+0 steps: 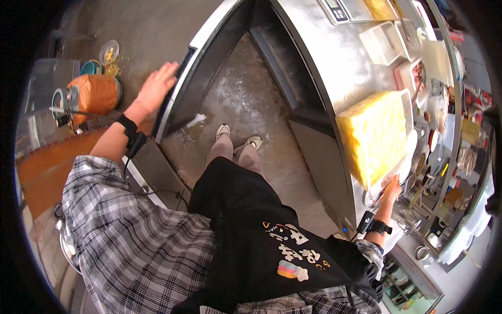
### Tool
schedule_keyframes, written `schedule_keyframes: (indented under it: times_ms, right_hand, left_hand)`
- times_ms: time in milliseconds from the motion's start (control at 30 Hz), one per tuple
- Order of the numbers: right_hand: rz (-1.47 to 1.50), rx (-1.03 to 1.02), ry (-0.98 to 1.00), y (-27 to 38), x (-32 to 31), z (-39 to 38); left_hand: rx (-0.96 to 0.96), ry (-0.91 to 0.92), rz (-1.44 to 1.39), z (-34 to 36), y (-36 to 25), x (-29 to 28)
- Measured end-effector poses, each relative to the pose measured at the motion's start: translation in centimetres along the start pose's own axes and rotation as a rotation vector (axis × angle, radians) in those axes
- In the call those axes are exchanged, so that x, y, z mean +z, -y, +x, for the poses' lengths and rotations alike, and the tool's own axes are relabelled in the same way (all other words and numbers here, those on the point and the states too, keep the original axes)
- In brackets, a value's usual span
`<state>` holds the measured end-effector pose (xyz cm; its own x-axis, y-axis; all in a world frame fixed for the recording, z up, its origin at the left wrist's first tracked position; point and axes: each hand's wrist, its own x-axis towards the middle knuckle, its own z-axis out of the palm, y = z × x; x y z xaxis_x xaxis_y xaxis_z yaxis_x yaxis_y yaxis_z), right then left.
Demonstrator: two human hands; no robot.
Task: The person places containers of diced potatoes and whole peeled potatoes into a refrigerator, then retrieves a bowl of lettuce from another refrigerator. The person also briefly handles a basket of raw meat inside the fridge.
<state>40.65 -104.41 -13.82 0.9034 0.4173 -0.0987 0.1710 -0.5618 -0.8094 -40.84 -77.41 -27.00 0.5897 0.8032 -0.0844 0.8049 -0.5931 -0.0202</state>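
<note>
My left hand (154,90) is stretched out with its fingers extended, slightly blurred. It hovers over or touches a long pale ledge (184,67) with a dark side; I cannot tell which. On the right, my right hand (391,189) has its fingers curled at the near end of a white tray (407,100). What they hold, if anything, is hidden. A large block of yellow, glossy food (372,137) fills that tray on the steel counter (325,63). Both wrists wear black strapped devices.
White bins (380,43), a tray of meat (413,76) and a scale (334,10) stand along the counter. Cluttered shelves lie beyond. An orange-brown covered container (94,95) is on the left floor. Dark panels flank the floor (246,89) around my feet.
</note>
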Motion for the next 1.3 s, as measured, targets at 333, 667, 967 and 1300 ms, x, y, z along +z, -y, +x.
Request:
schedule_keyframes:
  times_ms: [333,667,967,1300]
  right_hand:
    - [0.016,0.116,0.12,1.0,-0.6,0.5]
    - [0.022,-0.173,0.078,-0.6,1.9,1.5]
    - [-0.12,-0.278,-0.015,1.5,2.1,-0.6]
    - [-0.074,-0.252,-0.071,3.1,2.2,-2.1]
  left_hand:
    - [-0.542,-0.299,-0.555,0.1,-6.8,-4.3]
    - [-0.084,-0.485,-0.897,16.1,-17.8,-14.5]
    - [-0.176,-0.27,-0.919,23.7,-18.9,-23.5]
    - [0.178,0.118,-1.11,34.6,-38.6,-22.5]
